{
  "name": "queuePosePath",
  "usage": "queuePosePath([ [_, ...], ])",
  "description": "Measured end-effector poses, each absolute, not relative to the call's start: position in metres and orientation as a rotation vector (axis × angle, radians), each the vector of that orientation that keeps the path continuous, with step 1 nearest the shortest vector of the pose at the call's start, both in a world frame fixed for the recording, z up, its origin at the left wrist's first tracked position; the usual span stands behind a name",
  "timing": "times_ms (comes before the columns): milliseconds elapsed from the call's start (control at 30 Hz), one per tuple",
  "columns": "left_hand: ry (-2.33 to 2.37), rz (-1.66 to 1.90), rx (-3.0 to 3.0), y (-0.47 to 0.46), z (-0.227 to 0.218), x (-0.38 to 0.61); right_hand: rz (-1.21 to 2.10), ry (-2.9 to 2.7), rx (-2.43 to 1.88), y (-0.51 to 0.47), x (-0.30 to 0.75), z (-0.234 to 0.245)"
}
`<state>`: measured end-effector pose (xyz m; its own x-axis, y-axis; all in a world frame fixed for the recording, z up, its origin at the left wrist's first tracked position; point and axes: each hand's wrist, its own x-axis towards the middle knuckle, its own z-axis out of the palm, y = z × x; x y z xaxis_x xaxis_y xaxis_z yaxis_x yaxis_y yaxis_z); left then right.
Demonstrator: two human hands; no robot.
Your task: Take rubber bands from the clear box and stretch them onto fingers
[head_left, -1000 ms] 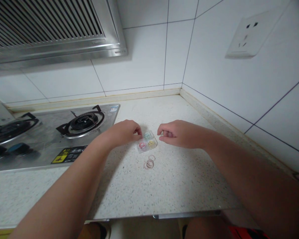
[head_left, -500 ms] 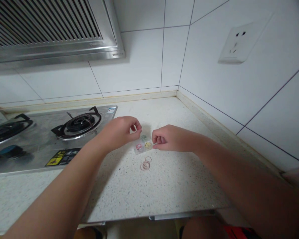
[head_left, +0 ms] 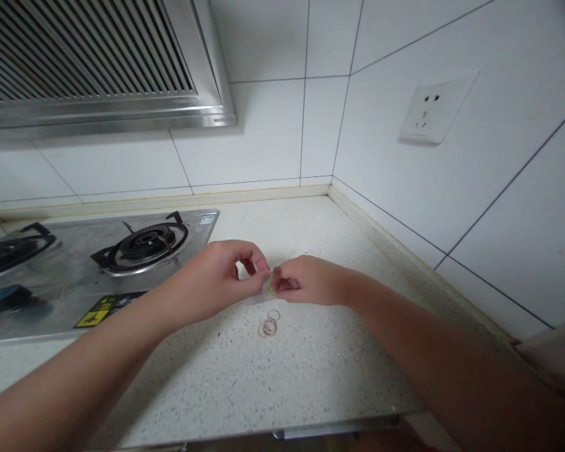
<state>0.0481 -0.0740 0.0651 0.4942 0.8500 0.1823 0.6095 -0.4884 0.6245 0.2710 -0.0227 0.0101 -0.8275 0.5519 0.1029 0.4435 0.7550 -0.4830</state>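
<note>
White tiles back the speckled counter, with a hood at 10 o'clock in my view, a hob near 9 and a socket at 2. Just below centre, towards 6 o'clock, I have the case on the counter: clear, mostly hidden by the hands, with only a strip of its near edge and a bit of yellow showing. At its 6 o'clock lie thin reddish-brown rings, overlapping loosely

My left hand comes in from 9 o'clock, thumb and index meeting at the tips; whether they pinch anything, I cannot tell. My right hand, from 3 o'clock, has its fingers curled, tips blurred, so their grip I cannot tell either

Half a second ago the hands were apart and I could see the case's pink and green; now the fingertips nearly meet over it
</note>
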Motion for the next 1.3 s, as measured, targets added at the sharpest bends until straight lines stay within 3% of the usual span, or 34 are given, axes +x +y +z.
queuePosePath([
  [433, 0.860, 0.914, 1.549, -0.066, 0.005, 0.055, 0.657, -2.529, -0.952, -0.017, 0.287, 0.014],
  [633, 0.890, 1.148, 1.235, -0.067, 0.005, 0.068, 1.129, -1.848, -0.718, -0.025, 0.278, 0.019],
  [1300, 0.937, 1.247, 1.339, -0.064, -0.002, 0.071, 1.549, -1.530, -0.386, -0.034, 0.266, 0.014],
])
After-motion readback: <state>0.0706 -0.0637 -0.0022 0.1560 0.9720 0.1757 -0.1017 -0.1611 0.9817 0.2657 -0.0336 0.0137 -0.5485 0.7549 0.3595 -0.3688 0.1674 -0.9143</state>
